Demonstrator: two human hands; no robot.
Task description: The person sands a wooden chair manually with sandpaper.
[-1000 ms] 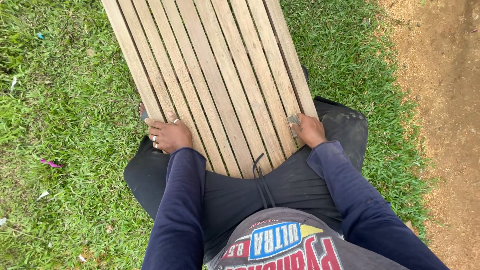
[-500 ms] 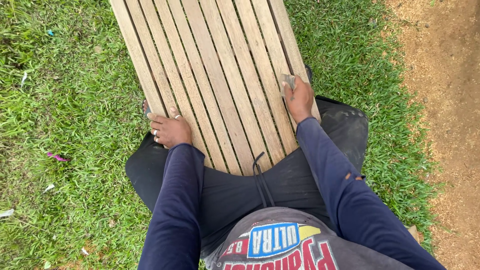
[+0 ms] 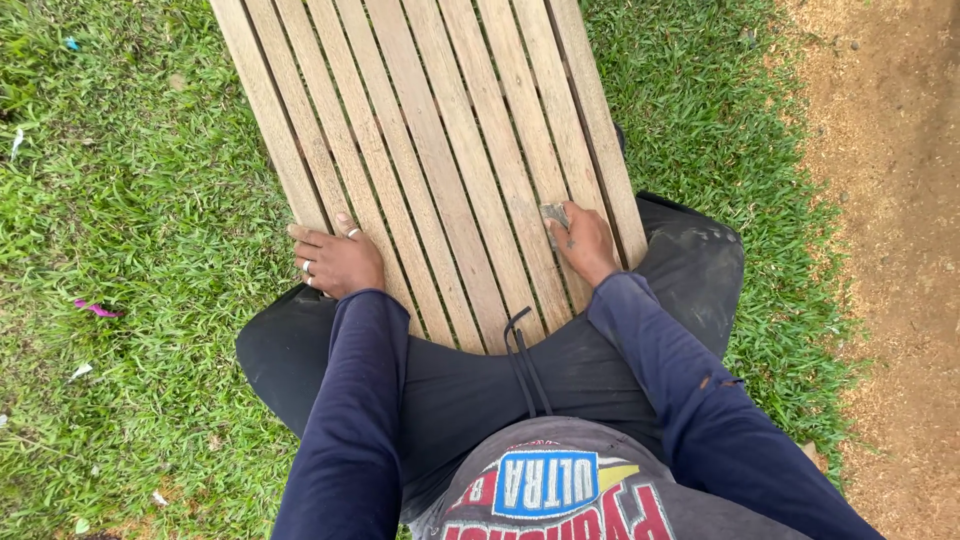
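The slats point(image 3: 440, 150) are looking pale and fairly even, though I can't really tell how much is sanded. Right hand point(image 3: 585, 243) is pinching a small grey pad point(image 3: 553, 214) by the right edge; left hand point(image 3: 335, 262) is lying flat, fingers together, gripping the left edge. Plenty of slats ahead of the fingers, grass point(image 3: 130, 250) either side.

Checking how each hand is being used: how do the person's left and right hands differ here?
The left hand lies flat, fingers spread, at the slatted wooden panel's left edge; the right hand is curled near the right edge. The left hand holds nothing and wears rings; the right hand presses a small grey piece, perhaps sandpaper, onto a slat. The right hand sits slightly further up the panel. Both rest on the wood, in dark blue sleeves.
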